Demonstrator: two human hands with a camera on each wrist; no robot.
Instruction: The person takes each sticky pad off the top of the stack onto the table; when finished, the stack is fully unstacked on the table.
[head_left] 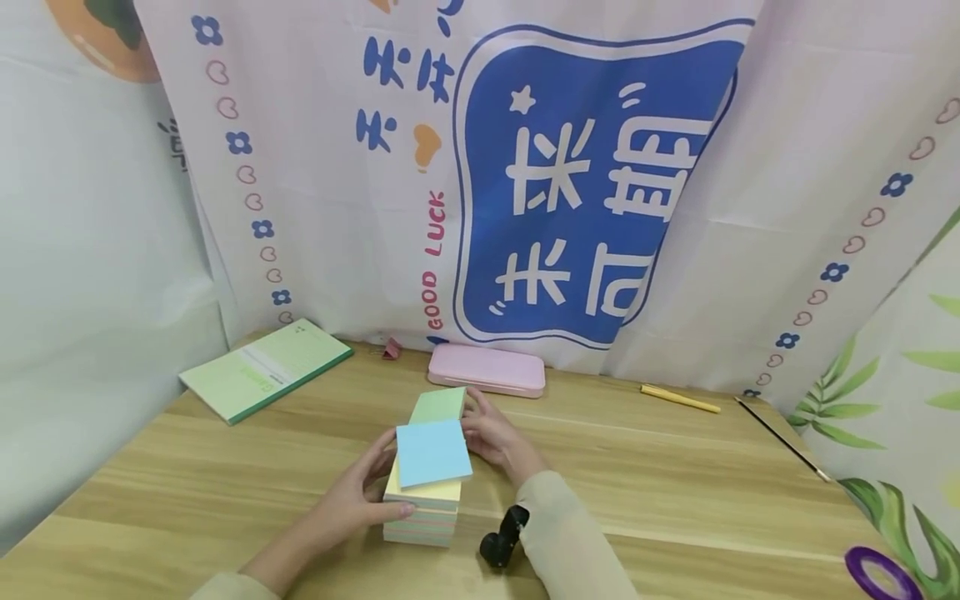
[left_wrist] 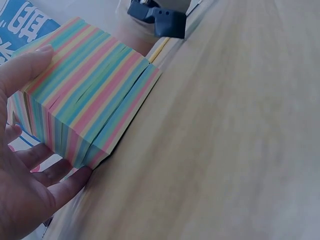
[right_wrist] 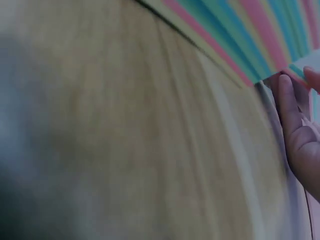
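Observation:
A tall stack of sticky note pads (head_left: 422, 527) stands on the table, its sides striped in pink, yellow, blue and green. On top, a blue pad (head_left: 433, 452) lies slightly askew over a yellow one. My left hand (head_left: 352, 500) grips the stack from the left, thumb on the near side and fingers round the far side. In the left wrist view, the lowest fingertip of that hand is close to the stack's bottom edge. Beyond the blue pad is a green pad (head_left: 438, 405), pinched at its right edge by my right hand (head_left: 491, 433).
A pink pencil case (head_left: 486, 370) lies behind the stack, beside a small red binder clip (head_left: 392, 348). Back left is a green notebook (head_left: 266, 369). A yellow pen (head_left: 680, 398), a thin dark stick (head_left: 780, 437) and a purple tape roll (head_left: 881, 575) are to the right.

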